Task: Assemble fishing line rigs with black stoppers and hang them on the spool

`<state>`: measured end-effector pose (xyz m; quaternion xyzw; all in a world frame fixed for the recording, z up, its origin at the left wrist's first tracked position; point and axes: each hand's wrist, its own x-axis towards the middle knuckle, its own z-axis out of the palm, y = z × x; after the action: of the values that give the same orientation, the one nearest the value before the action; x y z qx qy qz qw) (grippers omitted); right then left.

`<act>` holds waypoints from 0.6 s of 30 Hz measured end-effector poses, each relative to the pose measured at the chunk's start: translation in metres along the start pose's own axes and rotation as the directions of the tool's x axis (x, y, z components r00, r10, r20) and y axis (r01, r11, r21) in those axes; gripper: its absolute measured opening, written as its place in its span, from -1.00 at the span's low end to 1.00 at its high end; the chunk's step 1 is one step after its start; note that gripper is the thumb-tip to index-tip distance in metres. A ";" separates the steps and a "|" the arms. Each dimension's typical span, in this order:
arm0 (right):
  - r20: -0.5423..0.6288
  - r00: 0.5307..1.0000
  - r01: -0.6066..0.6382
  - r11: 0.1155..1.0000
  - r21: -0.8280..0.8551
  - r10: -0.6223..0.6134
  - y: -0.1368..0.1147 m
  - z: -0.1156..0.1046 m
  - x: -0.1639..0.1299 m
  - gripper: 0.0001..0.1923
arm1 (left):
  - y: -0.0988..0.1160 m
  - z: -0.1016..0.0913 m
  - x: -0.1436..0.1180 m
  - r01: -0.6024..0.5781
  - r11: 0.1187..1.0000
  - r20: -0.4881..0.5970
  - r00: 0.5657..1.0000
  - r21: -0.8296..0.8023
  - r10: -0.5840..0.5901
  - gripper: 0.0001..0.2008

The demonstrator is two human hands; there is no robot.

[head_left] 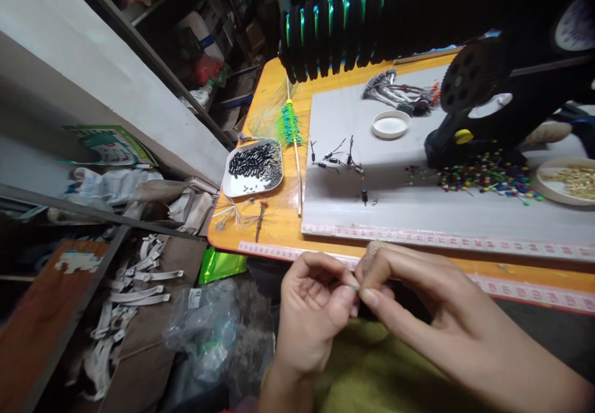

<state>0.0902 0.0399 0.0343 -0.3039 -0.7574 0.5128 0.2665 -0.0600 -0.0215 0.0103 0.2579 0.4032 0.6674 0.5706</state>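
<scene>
Hands — two, left hand [312,314] and right hand [418,298], fingers pinched together on one tiny piece [354,288] — two white dishes [390,124] behind.

Tray of tubes [253,168] on table [283,227], left of mat [418,208]; dish [390,124] behind; beads [488,177] right.

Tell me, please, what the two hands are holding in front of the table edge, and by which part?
The left hand and right hand pinch one tiny pale, thin piece between their fingertips; what it is, and which part they grip, cannot be told.
</scene>
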 end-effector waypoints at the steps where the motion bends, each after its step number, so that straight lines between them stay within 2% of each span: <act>1: 0.000 1.000 -0.019 1.000 0.002 0.019 0.001 -0.001 -0.001 -0.81 | 0.000 -0.001 -0.002 -0.084 0.994 -0.015 0.996 0.070 0.086 -0.79; 4: -0.022 0.999 -0.025 1.000 0.018 0.025 0.002 -0.002 -0.002 -0.80 | 0.000 -0.005 -0.007 -0.324 0.897 0.002 0.941 0.302 0.339 -0.60; 6: -0.044 0.999 -0.008 0.999 0.036 0.010 0.002 -0.003 0.000 -0.80 | 0.003 -0.010 -0.008 -0.434 0.787 0.091 0.892 0.438 0.442 -0.48; 8: -0.054 0.998 -0.004 0.999 0.052 0.007 0.001 -0.003 0.003 -0.80 | 0.008 -0.015 -0.006 -0.518 0.657 0.222 0.847 0.547 0.484 -0.44; 11: -0.048 0.999 -0.008 0.997 0.077 0.011 0.002 -0.004 0.006 -0.81 | 0.018 -0.020 0.000 -0.617 0.495 0.400 0.781 0.611 0.480 -0.58; 13: -0.017 1.000 -0.001 0.993 0.119 0.003 0.003 -0.005 0.006 -0.82 | 0.023 -0.019 0.003 -0.645 0.473 0.441 0.760 0.600 0.477 -0.70; 14: 0.005 1.000 0.010 0.989 0.147 -0.011 0.004 -0.006 0.005 -0.82 | 0.024 -0.019 0.003 -0.642 0.488 0.438 0.764 0.591 0.475 -0.74; 16: 0.045 0.997 0.052 0.983 0.175 -0.060 0.005 -0.007 0.003 -0.85 | 0.024 -0.016 0.002 -0.611 0.537 0.410 0.791 0.582 0.455 -0.78; 18: 0.030 0.985 0.164 0.979 0.118 -0.169 0.006 -0.007 0.003 -0.88 | 0.021 -0.014 -0.002 -0.560 0.602 0.364 0.828 0.569 0.427 -0.82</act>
<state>0.0946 0.0486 0.0310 -0.2132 -0.7544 0.5377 0.3102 -0.0825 -0.0269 0.0209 0.6043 0.4662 0.5865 0.2711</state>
